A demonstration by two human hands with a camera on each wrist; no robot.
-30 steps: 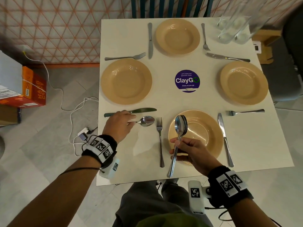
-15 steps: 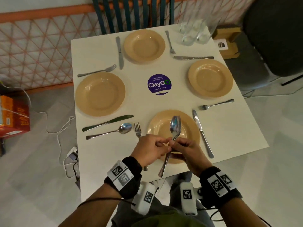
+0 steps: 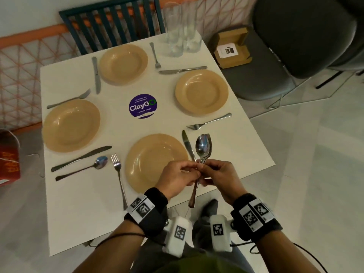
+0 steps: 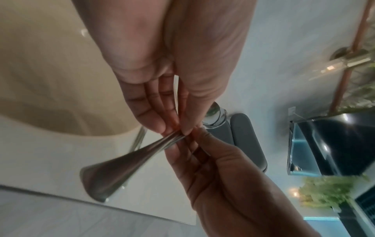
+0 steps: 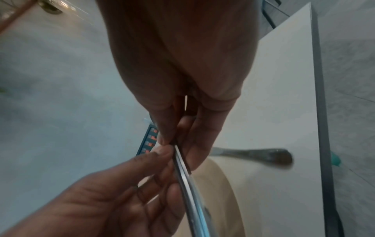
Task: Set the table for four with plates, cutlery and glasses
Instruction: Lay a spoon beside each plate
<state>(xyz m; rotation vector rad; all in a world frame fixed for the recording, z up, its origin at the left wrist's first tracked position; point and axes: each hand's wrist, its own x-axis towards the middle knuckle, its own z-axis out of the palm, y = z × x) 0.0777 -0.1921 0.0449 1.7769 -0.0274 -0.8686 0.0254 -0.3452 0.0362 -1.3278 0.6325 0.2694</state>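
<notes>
A bundle of spoons (image 3: 203, 147) stands upright above the near plate's (image 3: 151, 160) right edge. My right hand (image 3: 218, 175) grips the bundle's handles (image 5: 183, 170), and my left hand (image 3: 180, 176) pinches the same handles (image 4: 142, 152) from the left with fingertips and thumb. One spoon (image 3: 86, 168) lies on the white table (image 3: 82, 213) beside the left plate's knife (image 3: 80, 157). Four tan plates are laid, each with a fork and a knife. Several glasses (image 3: 182, 32) stand bunched at the far right corner.
A purple round sticker (image 3: 143, 106) marks the table's middle. A dark slatted chair (image 3: 112, 22) stands at the far side and a grey chair (image 3: 295, 46) holding a cardboard box (image 3: 231, 49) at the right. Red box (image 3: 8, 164) on the floor at left.
My left hand let go of the spoon beside the left knife and came across to the bundle in my right hand. The bundle has shifted right, from over the near plate to its right edge.
</notes>
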